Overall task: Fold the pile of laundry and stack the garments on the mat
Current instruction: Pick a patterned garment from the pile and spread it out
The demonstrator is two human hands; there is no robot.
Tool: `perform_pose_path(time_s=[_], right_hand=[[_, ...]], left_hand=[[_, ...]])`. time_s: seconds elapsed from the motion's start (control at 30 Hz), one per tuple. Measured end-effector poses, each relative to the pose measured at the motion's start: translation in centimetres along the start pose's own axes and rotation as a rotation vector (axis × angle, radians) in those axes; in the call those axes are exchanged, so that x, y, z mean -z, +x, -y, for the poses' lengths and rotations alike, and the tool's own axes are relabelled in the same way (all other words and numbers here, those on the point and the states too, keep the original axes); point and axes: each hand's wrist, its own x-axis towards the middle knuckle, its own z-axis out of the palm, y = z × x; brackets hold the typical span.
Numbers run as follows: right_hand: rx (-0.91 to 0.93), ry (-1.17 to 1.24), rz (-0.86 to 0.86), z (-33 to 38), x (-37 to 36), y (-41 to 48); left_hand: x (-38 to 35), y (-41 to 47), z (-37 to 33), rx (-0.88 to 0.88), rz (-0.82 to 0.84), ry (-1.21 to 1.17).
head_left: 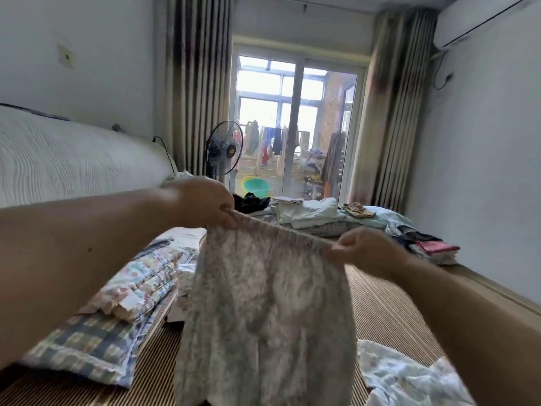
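Observation:
A pale grey-patterned pair of shorts [269, 303] hangs in the air in front of me, stretched by its elastic waistband. My left hand [206, 205] pinches the waistband's left end and my right hand [363, 249] pinches its right end. The garment's lower part drops over the brown striped mat [389, 312] on the bed. A light floral garment [404, 376] lies crumpled on the mat at the lower right. At the far end of the bed sits a pile of laundry [316, 213] with pale blue, dark and tan pieces.
Folded floral and checked quilts [117, 312] lie on the left beside a white headboard cushion [67, 159]. More clothes [430, 244] lie by the right wall. A standing fan [224, 148] and glass balcony door [295, 124] are behind the bed.

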Motion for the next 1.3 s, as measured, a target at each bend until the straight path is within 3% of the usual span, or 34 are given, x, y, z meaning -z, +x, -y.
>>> perform_pose_path(time_s=[0.13,0.33,0.4,0.53,0.67,0.73,0.83,0.9,1.0,1.3], right_hand=[[0.104,-0.244,-0.213,3.6,7.2,2.2],[0.151,-0.100,-0.497,7.1,13.7,4.0],[0.120,0.009,-0.494,7.4,14.5,4.1],[0.148,0.326,-0.496,7.1,15.6,3.8],[0.114,0.532,-0.267,6.4,15.9,3.5],[0.134,0.597,-0.146,6.2,15.5,3.2],[0.186,0.635,-0.063,6.3,14.6,2.7],[0.234,0.656,0.003,6.5,14.1,2.5],[0.315,0.747,0.112,6.6,13.5,2.1],[0.338,0.851,0.167,7.3,11.7,1.6]], left_hand=[[2.9,0.8,1.4,0.009,-0.241,0.017],[9.2,1.1,1.8,0.133,-0.451,-0.313],[10.7,0.9,1.6,0.160,-0.486,-0.569],[12.4,0.5,1.3,0.109,-0.394,-0.974],[11.9,0.5,1.5,0.104,-0.275,-1.232],[11.1,0.5,1.8,0.132,-0.203,-1.104],[10.4,0.4,1.7,0.069,-0.155,-0.497],[10.2,0.5,1.1,0.006,-0.125,-0.246],[10.3,0.4,0.1,-0.067,-0.118,-0.223],[10.6,0.5,-3.2,-0.334,-0.356,-0.342]])
